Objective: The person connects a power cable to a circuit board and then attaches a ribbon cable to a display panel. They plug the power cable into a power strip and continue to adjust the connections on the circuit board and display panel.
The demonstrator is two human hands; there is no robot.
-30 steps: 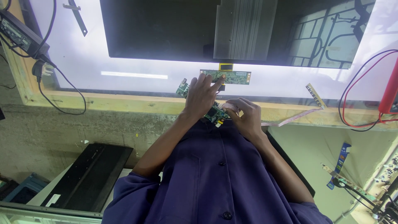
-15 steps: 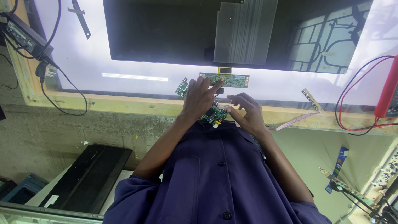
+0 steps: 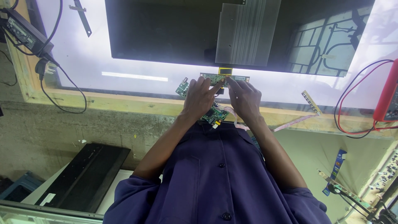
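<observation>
Head cam looks down, view flipped, torso in purple shirt [image 3: 215, 182] fills bottom. Both hands sit side by side at the desk [image 3: 124, 103] edge, nearly touching. Left hand [image 3: 200, 97] lies flat w/ fingers spread over a green circuit board [image 3: 213, 115], fingertips reaching up to a narrow green strip board [image 3: 236, 78]. Right hand [image 3: 244, 97] just beside it, index finger pressing on the strip board near its middle. Neither hand is closed around anything; fingers extended, pressing/touching only. Strip board lies at the lower edge of a big dark screen panel [image 3: 166, 33], joined by a yellow ribbon tab [image 3: 225, 70]. Panel rests on a lit white surface. Pink-white flat cable [image 3: 290, 123] runs from under the hands toward the pic's right side. Red multimeter [image 3: 387, 95] w/ red + black leads on that side too, well apart. Black power adapter [image 3: 20, 31] w/ cord at top corner opposite. Black flat case [image 3: 83, 176] on floor below desk.
</observation>
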